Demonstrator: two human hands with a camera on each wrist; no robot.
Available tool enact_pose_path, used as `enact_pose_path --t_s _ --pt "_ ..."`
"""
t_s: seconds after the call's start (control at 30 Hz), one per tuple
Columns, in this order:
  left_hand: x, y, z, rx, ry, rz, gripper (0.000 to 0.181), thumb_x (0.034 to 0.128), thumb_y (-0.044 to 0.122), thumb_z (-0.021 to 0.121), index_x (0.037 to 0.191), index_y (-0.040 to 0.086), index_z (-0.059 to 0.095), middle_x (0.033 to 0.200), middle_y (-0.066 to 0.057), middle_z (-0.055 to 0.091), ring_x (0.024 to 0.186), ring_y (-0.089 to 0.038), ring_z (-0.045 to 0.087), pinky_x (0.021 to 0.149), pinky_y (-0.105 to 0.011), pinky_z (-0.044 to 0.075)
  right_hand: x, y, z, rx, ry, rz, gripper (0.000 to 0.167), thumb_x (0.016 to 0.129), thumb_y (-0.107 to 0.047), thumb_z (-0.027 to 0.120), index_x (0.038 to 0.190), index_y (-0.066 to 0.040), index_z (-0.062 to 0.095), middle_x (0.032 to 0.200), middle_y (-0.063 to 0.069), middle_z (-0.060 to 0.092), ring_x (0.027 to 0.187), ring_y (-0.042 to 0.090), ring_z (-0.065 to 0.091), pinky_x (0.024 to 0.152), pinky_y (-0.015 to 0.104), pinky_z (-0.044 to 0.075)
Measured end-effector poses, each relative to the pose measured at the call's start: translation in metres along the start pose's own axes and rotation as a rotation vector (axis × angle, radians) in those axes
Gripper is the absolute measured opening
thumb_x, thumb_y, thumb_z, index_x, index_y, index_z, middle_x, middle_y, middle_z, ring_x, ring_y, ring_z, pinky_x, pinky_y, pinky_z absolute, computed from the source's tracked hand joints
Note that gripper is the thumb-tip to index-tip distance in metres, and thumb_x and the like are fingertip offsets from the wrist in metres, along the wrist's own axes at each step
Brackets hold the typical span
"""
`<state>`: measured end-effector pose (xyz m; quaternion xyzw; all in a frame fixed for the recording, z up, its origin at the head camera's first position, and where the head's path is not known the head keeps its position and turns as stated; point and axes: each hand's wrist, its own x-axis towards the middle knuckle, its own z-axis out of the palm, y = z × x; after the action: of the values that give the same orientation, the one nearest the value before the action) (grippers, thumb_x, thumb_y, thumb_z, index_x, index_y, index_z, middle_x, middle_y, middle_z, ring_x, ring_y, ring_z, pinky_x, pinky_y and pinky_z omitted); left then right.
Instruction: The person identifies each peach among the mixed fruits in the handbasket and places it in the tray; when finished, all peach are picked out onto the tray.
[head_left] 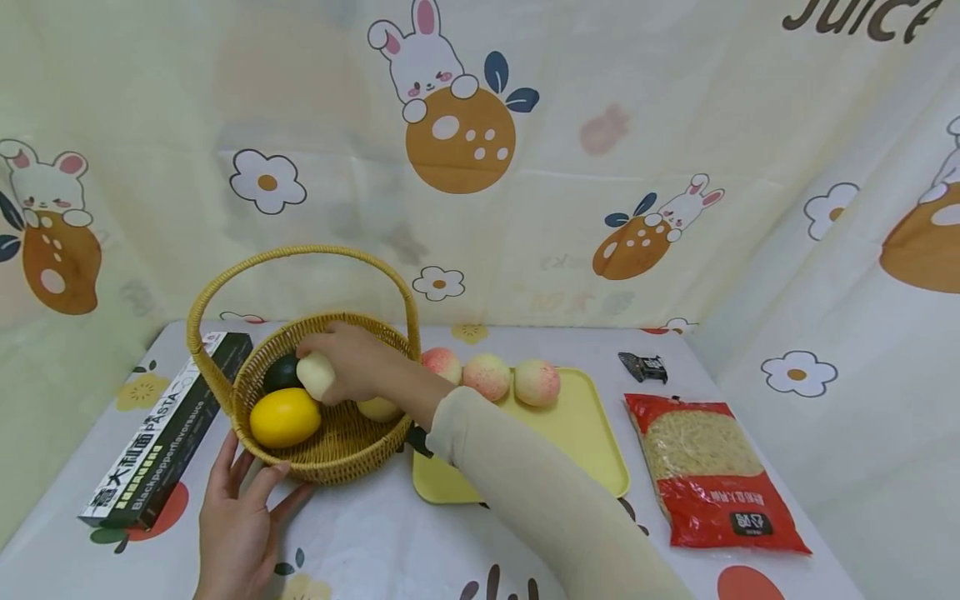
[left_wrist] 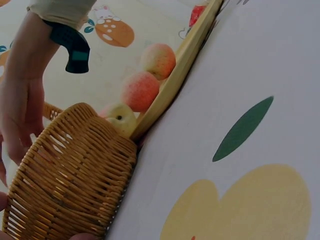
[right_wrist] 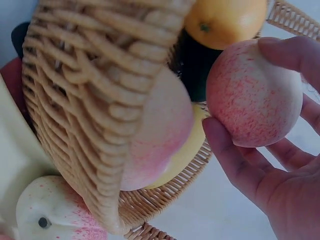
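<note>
My right hand (head_left: 352, 358) holds a pale peach (head_left: 316, 375) over the inside of the wicker basket (head_left: 341, 467); in the right wrist view, thumb and fingers grip this pink-speckled peach (right_wrist: 255, 95). Below it in the basket lie a yellow-orange fruit (head_left: 285, 417), a dark green one (head_left: 281, 374) and a peach (right_wrist: 162, 130) against the wall, with a yellow fruit (right_wrist: 187, 150) partly behind it. My left hand (head_left: 238, 525) touches the basket's near left side with extended fingers; only its fingertips show beside the wicker (left_wrist: 75, 170) in the left wrist view.
Three peaches (head_left: 537, 382) lie along the back left of a yellow tray (head_left: 577, 433), right of the basket. Farther right are a red pasta bag (head_left: 720, 475) and a small black packet (head_left: 643, 367). A long dark pasta box (head_left: 165, 433) lies at the left. The basket's handle (head_left: 300, 250) arches above it.
</note>
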<state>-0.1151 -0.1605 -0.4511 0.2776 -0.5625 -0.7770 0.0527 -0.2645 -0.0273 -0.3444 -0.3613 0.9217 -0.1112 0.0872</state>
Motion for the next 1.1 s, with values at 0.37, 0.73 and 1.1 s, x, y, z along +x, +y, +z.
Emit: enact_pose_path --t_s 0.37,0.73,1.1 --pt "0.001 0.0 0.0 0.002 -0.003 -0.004 0.09 0.1048 0.004 0.055 0.164 0.055 0.01 0.181 0.0 0.004 0.154 -0.038 0.037 0.102 -0.059 0.057 -0.024 0.012 -0.004 0.471 0.111 -0.093 0.054 0.078 -0.02 0.089 0.127 -0.023 0.067 0.126 -0.001 0.067 0.106 0.015 0.06 0.079 0.02 0.055" --pt "0.001 0.0 0.0 0.011 0.016 -0.005 0.09 0.1037 0.006 0.057 0.164 0.055 0.012 0.181 0.0 0.005 0.154 -0.038 0.036 0.102 -0.06 0.056 -0.056 0.027 0.004 1.08 0.055 -0.054 0.054 0.082 -0.003 0.084 0.129 -0.022 0.066 0.131 0.002 0.06 0.102 0.021 0.066 0.079 0.039 0.067" --pt "-0.001 0.0 0.001 0.013 0.021 -0.005 0.089 0.1043 0.007 0.057 0.165 0.055 0.012 0.181 0.001 0.005 0.156 -0.039 0.034 0.103 -0.061 0.055 -0.091 0.037 0.01 1.25 0.051 -0.087 0.062 0.085 0.004 0.076 0.142 -0.01 0.056 0.142 0.013 0.054 0.114 0.021 0.064 0.086 0.037 0.067"
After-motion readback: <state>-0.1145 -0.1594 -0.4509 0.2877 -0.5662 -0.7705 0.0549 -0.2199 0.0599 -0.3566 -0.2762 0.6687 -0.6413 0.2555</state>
